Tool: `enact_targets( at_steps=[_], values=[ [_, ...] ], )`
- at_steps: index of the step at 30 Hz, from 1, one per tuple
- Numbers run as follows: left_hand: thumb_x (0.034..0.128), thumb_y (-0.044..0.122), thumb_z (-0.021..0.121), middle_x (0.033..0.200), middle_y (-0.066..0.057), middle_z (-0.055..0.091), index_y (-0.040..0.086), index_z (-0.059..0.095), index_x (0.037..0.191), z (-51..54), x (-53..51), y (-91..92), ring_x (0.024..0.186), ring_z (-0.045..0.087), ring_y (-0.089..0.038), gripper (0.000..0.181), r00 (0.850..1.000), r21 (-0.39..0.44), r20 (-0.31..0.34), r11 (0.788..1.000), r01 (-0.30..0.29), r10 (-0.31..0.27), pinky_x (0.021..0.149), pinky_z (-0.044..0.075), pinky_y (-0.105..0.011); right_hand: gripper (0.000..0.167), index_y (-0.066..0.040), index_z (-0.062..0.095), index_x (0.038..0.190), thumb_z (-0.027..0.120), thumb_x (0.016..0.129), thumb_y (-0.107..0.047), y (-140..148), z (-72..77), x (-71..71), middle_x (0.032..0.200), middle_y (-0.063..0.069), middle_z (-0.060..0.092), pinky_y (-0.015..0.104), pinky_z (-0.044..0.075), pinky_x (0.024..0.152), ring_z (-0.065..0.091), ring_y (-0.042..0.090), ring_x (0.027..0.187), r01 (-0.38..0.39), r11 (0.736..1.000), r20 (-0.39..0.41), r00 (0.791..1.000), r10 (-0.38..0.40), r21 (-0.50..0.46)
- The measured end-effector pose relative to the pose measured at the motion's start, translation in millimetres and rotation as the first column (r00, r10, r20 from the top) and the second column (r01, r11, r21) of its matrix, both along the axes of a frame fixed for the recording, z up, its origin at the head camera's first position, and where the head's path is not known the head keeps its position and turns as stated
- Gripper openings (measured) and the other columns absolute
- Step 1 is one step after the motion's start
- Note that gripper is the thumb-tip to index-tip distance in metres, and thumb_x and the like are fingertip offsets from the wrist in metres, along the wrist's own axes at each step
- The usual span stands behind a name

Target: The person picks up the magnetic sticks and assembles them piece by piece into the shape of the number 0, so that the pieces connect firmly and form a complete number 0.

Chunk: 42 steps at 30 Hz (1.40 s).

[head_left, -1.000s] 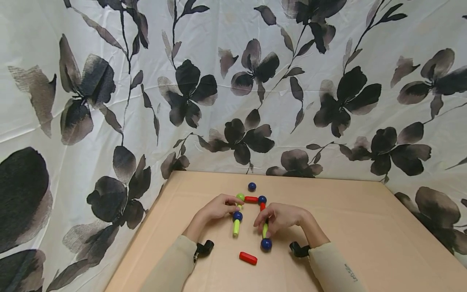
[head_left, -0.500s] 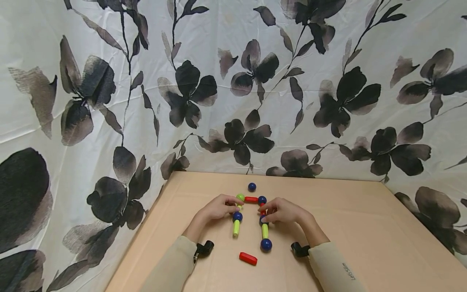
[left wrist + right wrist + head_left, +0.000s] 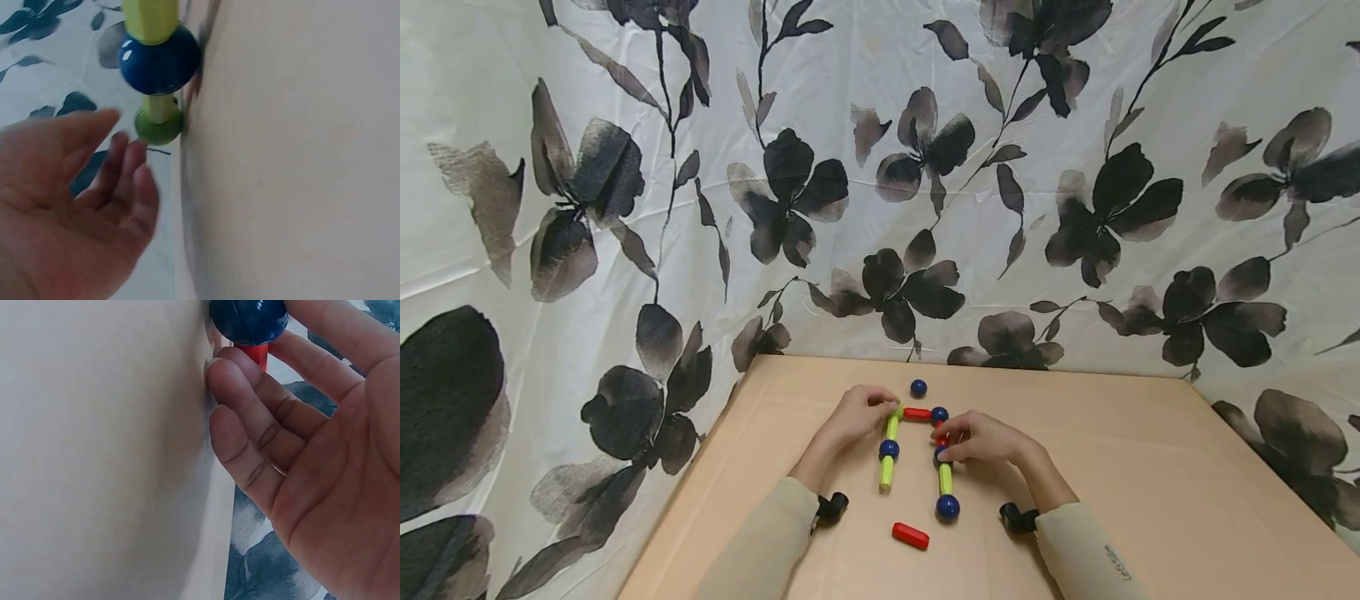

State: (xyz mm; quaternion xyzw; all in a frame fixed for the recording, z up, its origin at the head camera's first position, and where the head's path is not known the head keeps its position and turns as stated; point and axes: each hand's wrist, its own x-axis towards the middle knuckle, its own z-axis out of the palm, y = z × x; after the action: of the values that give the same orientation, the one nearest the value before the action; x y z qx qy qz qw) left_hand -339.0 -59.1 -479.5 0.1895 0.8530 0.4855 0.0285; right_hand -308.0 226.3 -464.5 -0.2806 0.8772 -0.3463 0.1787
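Note:
Magnetic-looking rods and balls form a three-sided frame on the table. My left hand (image 3: 859, 417) is at its far left corner, fingertips beside the green ball (image 3: 159, 130); the fingers look loosely bent, with a gap between thumb and ball in the left wrist view. Yellow-green rods (image 3: 886, 473) and a blue ball (image 3: 160, 61) run nearer from that corner. On the other side, my right hand (image 3: 983, 438) pinches the middle blue ball (image 3: 249, 319), its thumb against it and its fingertips by the red rod (image 3: 254, 356), which they partly hide.
A loose blue ball (image 3: 918, 388) lies beyond the frame, and a loose red rod (image 3: 911, 536) lies nearer. Another red rod (image 3: 917, 414) links the far corners. The right side ends in a blue ball (image 3: 947, 507). A floral cloth (image 3: 820, 317) hangs behind the table.
My right hand has moved away from the near yellow-green rod, up to the middle blue ball and red rod. My left hand has shifted slightly farther, from the yellow-green rod to the green ball.

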Motion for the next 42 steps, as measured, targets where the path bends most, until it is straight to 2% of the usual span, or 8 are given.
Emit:
enact_targets(
  at_steps=[3, 6, 12, 17, 22, 27, 32, 42],
  values=[
    [0.1044, 0.019, 0.064, 0.114, -0.007, 0.069, 0.010, 0.073, 0.125, 4.8, -7.7, 13.4, 0.101, 0.061, -0.021, 0.024, 0.993, -0.044, -0.101, 0.997, -0.061, 0.056, 0.088, 0.053, -0.034, 0.036, -0.010, 0.073, 0.126, 0.078, 0.095, -0.027, 0.6, -0.5, 0.7, 0.090, 0.004, 0.065, 0.026, 0.045, 0.068, 0.057, 0.018, 0.082, -0.001, 1.000, -0.001, 1.000, 0.001, -0.007],
    [0.1045, 0.016, 0.063, 0.131, -0.014, 0.064, 0.009, 0.066, 0.137, 8.8, -15.2, 27.2, 0.119, 0.061, -0.031, 0.033, 0.986, -0.124, -0.161, 0.990, -0.070, 0.049, 0.101, 0.052, -0.046, 0.036, -0.010, 0.073, 0.126, 0.078, 0.095, -0.027, 0.5, -0.7, 0.9, 0.092, 0.005, 0.065, 0.026, 0.045, 0.070, 0.056, 0.018, 0.083, 0.002, 1.000, 0.001, 1.000, -0.002, -0.007],
    [0.1045, 0.015, 0.062, 0.158, -0.018, 0.047, 0.006, 0.047, 0.155, 13.9, -24.7, 53.3, 0.148, 0.044, -0.036, 0.053, 0.988, -0.223, -0.153, 0.974, -0.048, 0.013, 0.120, 0.036, -0.053, 0.035, -0.011, 0.073, 0.126, 0.077, 0.095, -0.027, 0.2, 0.2, 0.9, 0.093, 0.005, 0.065, 0.028, 0.046, 0.071, 0.056, 0.020, 0.085, 0.002, 1.000, 0.001, 1.000, -0.002, -0.003],
    [0.1074, 0.018, 0.056, 0.165, -0.017, 0.038, 0.008, 0.043, 0.158, 12.9, -26.7, 68.0, 0.153, 0.036, -0.035, 0.053, 0.989, -0.300, -0.146, 0.954, -0.029, -0.015, 0.123, 0.032, -0.051, 0.035, -0.011, 0.073, 0.126, 0.077, 0.095, -0.026, 0.2, 1.6, 1.2, 0.094, 0.003, 0.065, 0.028, 0.046, 0.073, 0.056, 0.020, 0.087, 0.016, 1.000, 0.003, 1.000, -0.016, -0.004],
    [0.1092, 0.019, 0.052, 0.161, -0.016, 0.045, 0.013, 0.052, 0.154, 9.9, -25.0, 73.4, 0.147, 0.045, -0.036, 0.045, 0.986, -0.415, -0.166, 0.909, -0.041, -0.031, 0.118, 0.039, -0.054, 0.036, -0.010, 0.073, 0.126, 0.078, 0.095, -0.028, 0.5, -0.4, 1.0, 0.094, 0.004, 0.066, 0.028, 0.046, 0.073, 0.057, 0.020, 0.086, 0.008, 1.000, 0.011, 1.000, -0.008, -0.010],
    [0.1071, 0.023, 0.058, 0.134, -0.011, 0.061, 0.018, 0.066, 0.139, 7.2, -24.6, 75.0, 0.118, 0.063, -0.029, 0.034, 0.978, -0.447, -0.205, 0.885, -0.130, 0.041, 0.100, 0.051, -0.048, 0.036, -0.009, 0.073, 0.126, 0.077, 0.095, -0.028, 1.2, 0.2, 1.1, 0.091, 0.004, 0.065, 0.026, 0.045, 0.070, 0.056, 0.019, 0.083, -0.003, 1.000, 0.009, 1.000, 0.004, -0.012],
    [0.1052, 0.022, 0.062, 0.116, -0.008, 0.061, 0.017, 0.069, 0.126, 5.5, -24.9, 73.6, 0.095, 0.057, -0.022, 0.023, 0.981, -0.423, -0.176, 0.893, -0.153, 0.085, 0.086, 0.050, -0.039, 0.035, -0.010, 0.073, 0.126, 0.077, 0.095, -0.027, 0.7, 1.1, 0.2, 0.090, 0.005, 0.064, 0.026, 0.044, 0.070, 0.056, 0.020, 0.083, -0.002, 1.000, 0.011, 1.000, 0.002, -0.019],
    [0.1020, 0.023, 0.068, 0.124, -0.013, 0.065, 0.011, 0.066, 0.132, 5.0, -26.9, 64.5, 0.101, 0.059, -0.025, 0.032, 0.976, -0.348, -0.145, 0.914, -0.206, 0.165, 0.092, 0.051, -0.041, 0.034, -0.010, 0.072, 0.127, 0.077, 0.096, -0.024, -1.2, 0.3, 1.4, 0.091, 0.007, 0.062, 0.029, 0.043, 0.070, 0.054, 0.023, 0.085, 0.021, 1.000, 0.021, 1.000, -0.021, -0.021]
  ],
)
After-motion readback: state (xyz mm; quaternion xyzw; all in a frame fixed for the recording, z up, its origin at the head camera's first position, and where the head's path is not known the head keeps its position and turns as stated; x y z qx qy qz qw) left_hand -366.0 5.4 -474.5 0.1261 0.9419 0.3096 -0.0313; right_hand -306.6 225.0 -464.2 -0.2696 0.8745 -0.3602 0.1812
